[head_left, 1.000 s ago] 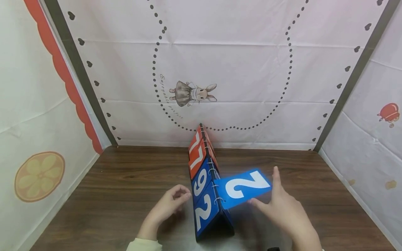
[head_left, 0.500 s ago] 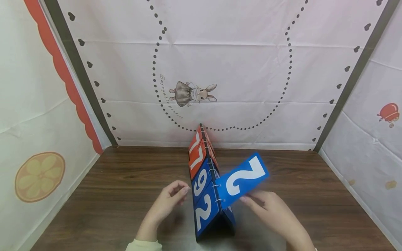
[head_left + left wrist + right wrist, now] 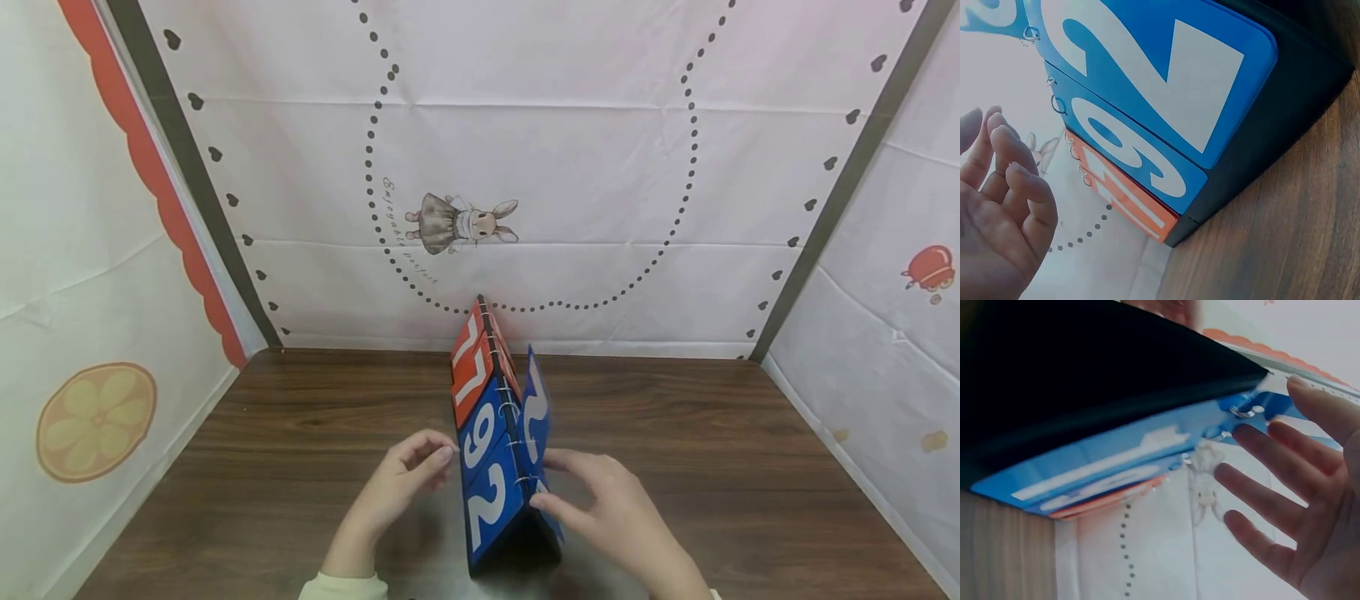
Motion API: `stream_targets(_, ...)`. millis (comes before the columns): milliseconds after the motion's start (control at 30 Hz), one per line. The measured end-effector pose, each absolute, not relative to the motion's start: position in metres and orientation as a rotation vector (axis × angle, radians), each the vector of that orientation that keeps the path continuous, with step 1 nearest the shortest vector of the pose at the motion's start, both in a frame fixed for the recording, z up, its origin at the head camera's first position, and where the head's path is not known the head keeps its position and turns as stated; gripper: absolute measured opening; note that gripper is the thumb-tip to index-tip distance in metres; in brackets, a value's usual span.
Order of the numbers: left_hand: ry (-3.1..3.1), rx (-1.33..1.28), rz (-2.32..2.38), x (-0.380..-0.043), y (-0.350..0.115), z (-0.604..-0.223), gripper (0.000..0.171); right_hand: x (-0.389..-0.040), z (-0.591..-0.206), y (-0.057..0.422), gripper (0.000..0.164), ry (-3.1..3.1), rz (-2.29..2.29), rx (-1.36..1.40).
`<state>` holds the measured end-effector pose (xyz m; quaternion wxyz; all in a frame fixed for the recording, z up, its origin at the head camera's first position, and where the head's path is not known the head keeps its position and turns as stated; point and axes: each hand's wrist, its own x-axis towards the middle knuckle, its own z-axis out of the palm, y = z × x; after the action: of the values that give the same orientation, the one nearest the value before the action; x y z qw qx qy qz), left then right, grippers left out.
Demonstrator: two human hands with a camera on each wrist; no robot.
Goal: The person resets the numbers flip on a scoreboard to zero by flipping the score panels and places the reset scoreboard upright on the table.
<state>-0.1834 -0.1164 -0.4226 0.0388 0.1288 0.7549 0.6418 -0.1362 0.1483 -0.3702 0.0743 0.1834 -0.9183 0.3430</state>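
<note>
A flip scoreboard (image 3: 480,446) stands like a tent on the table, its ridge lined with metal rings. Its left face bears red cards (image 3: 1129,194) on the far half, then a blue 9 card (image 3: 1132,147) and a blue 2 card (image 3: 1154,81). On the ridge's right side a loose blue card (image 3: 536,408) with a white 2 stands nearly upright on its rings. My right hand (image 3: 611,500) is beside this card, fingers spread and extended, fingertips right at its lower part. Left of the board, my left hand (image 3: 408,471) hovers with loosely bent fingers, holding nothing.
The brown wood-grain table (image 3: 330,400) runs back to a white cloth wall (image 3: 585,192) printed with a rabbit and dotted lines. More printed cloth hangs on both sides. Dark triangular space shows under the scoreboard's near end (image 3: 517,546).
The loose blue card has swung up from lying out to the right to nearly upright at the ridge. My right hand has moved left with it; my left hand has barely shifted.
</note>
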Motion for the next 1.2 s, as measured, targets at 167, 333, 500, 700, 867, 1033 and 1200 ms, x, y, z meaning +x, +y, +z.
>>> stream_targets(167,2.332,0.482,2.01,-0.183,-0.117,-0.422,0.025,-0.138,-0.379,0.141,0.034,-2.601,0.932,0.617)
stream_targets(333,2.204,0.64,2.189,-0.183,-0.123,-0.422,0.041,-0.139,-0.382,0.136,0.024,-2.544,0.862,0.673)
stream_targets(500,1.95,0.63,2.346,-0.182,-0.132,-0.423,0.065,-0.139,-0.382,0.136,0.023,-2.555,0.803,0.708)
stream_targets(700,1.985,0.309,2.376,-0.183,-0.137,-0.427,0.033,-0.14,-0.382,0.136,0.02,-2.585,0.776,0.754)
stream_targets(867,2.168,0.264,2.121,-0.188,-0.14,-0.433,0.037,-0.14,-0.382,0.139,0.017,-2.568,0.841,0.742)
stream_targets(1033,2.263,0.277,1.885,-0.193,-0.143,-0.446,0.045,-0.139,-0.38,0.142,0.025,-2.674,0.934,0.614)
stream_targets(1200,2.277,0.276,1.782,-0.197,-0.144,-0.458,0.046,-0.143,-0.38,0.145,0.052,-2.961,0.919,0.611)
